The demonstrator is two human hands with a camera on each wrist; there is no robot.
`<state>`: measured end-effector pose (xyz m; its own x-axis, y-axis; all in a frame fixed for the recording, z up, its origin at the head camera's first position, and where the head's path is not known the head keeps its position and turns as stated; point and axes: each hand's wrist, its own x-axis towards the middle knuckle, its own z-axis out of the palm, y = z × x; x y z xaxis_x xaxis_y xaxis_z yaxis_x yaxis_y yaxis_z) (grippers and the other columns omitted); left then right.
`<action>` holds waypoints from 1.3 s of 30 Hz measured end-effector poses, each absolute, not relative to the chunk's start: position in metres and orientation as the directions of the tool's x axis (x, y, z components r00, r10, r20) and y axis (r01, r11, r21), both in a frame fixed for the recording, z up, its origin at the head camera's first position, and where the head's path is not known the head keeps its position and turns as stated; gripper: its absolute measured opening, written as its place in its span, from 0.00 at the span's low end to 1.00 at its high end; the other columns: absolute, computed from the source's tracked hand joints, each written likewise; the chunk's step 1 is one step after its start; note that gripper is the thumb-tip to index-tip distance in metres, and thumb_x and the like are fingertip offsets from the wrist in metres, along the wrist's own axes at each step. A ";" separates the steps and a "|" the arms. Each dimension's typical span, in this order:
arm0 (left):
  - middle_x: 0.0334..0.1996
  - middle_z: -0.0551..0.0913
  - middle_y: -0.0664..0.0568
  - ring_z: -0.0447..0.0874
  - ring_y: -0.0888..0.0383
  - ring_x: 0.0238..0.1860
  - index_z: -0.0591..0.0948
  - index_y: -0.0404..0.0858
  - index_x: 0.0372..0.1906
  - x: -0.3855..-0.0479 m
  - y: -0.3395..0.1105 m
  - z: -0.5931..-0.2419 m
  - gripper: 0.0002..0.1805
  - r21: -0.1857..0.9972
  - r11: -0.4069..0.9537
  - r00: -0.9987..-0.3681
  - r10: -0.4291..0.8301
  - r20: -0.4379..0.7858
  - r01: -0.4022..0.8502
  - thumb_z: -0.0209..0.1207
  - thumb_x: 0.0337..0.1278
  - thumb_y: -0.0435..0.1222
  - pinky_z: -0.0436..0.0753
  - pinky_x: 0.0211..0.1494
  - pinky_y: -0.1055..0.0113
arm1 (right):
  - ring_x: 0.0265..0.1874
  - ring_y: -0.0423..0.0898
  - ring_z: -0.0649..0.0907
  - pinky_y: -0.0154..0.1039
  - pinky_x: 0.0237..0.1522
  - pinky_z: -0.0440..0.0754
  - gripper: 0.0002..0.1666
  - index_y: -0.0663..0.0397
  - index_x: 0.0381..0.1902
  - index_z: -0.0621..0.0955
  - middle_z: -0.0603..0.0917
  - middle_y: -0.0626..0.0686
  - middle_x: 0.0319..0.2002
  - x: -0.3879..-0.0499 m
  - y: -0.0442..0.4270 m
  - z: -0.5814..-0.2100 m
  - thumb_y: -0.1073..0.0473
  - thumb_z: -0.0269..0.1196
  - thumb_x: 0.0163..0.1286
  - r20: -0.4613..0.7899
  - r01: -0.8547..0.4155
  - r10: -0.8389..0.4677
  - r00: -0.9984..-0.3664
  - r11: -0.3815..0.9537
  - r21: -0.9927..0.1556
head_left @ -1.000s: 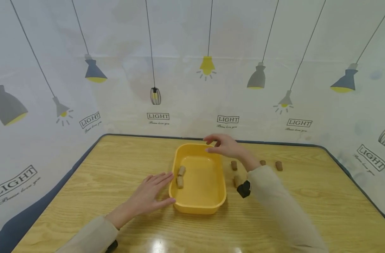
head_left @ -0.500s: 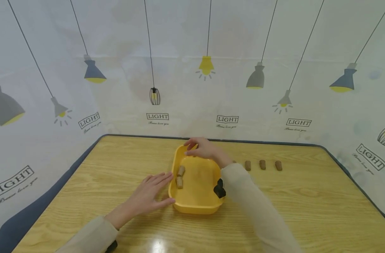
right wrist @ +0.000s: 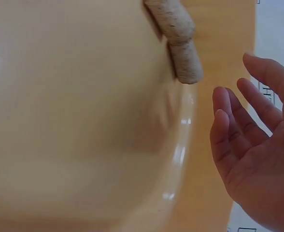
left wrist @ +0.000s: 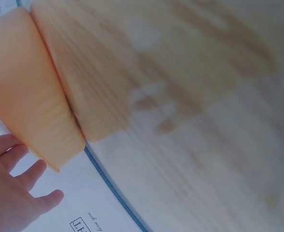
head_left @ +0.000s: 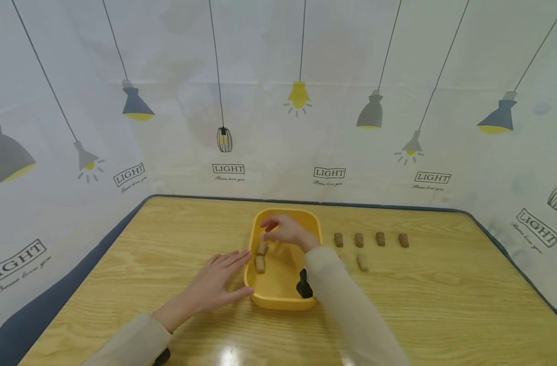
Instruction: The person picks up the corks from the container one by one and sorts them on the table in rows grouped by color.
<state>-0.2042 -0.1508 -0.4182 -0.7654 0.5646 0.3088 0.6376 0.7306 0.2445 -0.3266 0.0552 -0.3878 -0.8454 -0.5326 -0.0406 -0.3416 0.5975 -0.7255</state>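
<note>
A yellow plastic tray [head_left: 285, 303] stands on the wooden table. Inside it, along the left wall, lie two brown tapered corks, a far cork [head_left: 262, 248] and a near cork [head_left: 260, 264]. My left hand [head_left: 216, 280] has its fingers and thumb extended at the tray's left rim; the left wrist view has these fingertips by the wall [left wrist: 28, 82]. Over the inside of the tray hovers my right hand [head_left: 285, 230], just beyond the far cork. In the right wrist view its fingers [right wrist: 221, 130] are loosely bent with nothing between them, apart from the corks.
Right of the tray, several more corks [head_left: 359, 240] stand in a row on the table [head_left: 443, 305]. Nearer lies another cork [head_left: 362, 262], and one beside it is mostly covered by the right sleeve [head_left: 338, 284]. A lamp-printed backdrop [head_left: 278, 168] surrounds the table.
My right hand has moved left from the tray's far right corner, then nearer and lower over the inside. Both corks in the tray and my left hand have stayed put.
</note>
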 end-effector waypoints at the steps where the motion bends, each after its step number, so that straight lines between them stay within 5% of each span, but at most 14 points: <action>1: 0.62 0.62 0.52 0.58 0.51 0.61 0.64 0.39 0.63 -0.204 -0.151 -0.418 0.41 0.246 0.731 -0.767 0.564 0.307 0.636 0.48 0.50 0.62 0.56 0.58 0.47 | 0.31 0.45 0.78 0.35 0.31 0.77 0.20 0.60 0.48 0.76 0.78 0.55 0.40 -0.327 0.055 -0.390 0.60 0.62 0.57 -0.053 -0.333 -0.532 -0.845 0.601 -0.727; 11: 0.62 0.61 0.53 0.58 0.51 0.61 0.63 0.39 0.64 -0.203 -0.150 -0.417 0.40 0.242 0.734 -0.768 0.563 0.306 0.635 0.48 0.51 0.61 0.56 0.59 0.47 | 0.29 0.45 0.77 0.34 0.32 0.76 0.21 0.56 0.49 0.76 0.77 0.52 0.38 -0.325 0.051 -0.404 0.56 0.63 0.57 -0.192 -0.210 -0.463 -0.865 0.683 -0.700; 39: 0.62 0.62 0.53 0.58 0.52 0.61 0.64 0.40 0.63 -0.203 -0.150 -0.417 0.40 0.236 0.739 -0.770 0.561 0.303 0.631 0.48 0.51 0.61 0.57 0.58 0.47 | 0.28 0.43 0.76 0.33 0.31 0.75 0.22 0.58 0.46 0.77 0.77 0.49 0.34 -0.330 0.048 -0.406 0.58 0.66 0.52 -0.226 -0.261 -0.479 -0.848 0.750 -0.608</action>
